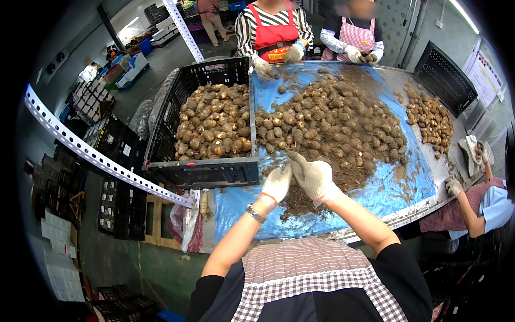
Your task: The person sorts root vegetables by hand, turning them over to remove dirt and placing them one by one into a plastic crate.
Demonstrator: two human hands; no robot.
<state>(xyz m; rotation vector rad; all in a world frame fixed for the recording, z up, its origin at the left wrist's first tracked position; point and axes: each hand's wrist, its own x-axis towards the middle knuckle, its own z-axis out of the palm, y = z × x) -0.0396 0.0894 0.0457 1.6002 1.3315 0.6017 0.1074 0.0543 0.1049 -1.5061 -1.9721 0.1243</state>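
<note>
My left hand (277, 184) and my right hand (314, 178), both in pale work gloves, meet at the near side of a large heap of brown taro roots (332, 110). The fingers of each are bent and pressed together, and whatever they hold, if anything, is hidden between the gloves. Under them lies loose root fibre and dirt (306, 201) on blue plastic sheeting (241, 212). Just left of the heap stands a black crate (206, 170) holding many taro roots (214, 126) that look cleaner.
Two co-workers in a red apron (272, 37) and a checked apron (358, 38) stand across the table; another person (472, 206) works at the right by a smaller taro pile (429, 121) and a scale (471, 155). A perforated white post (107, 155) runs along the left.
</note>
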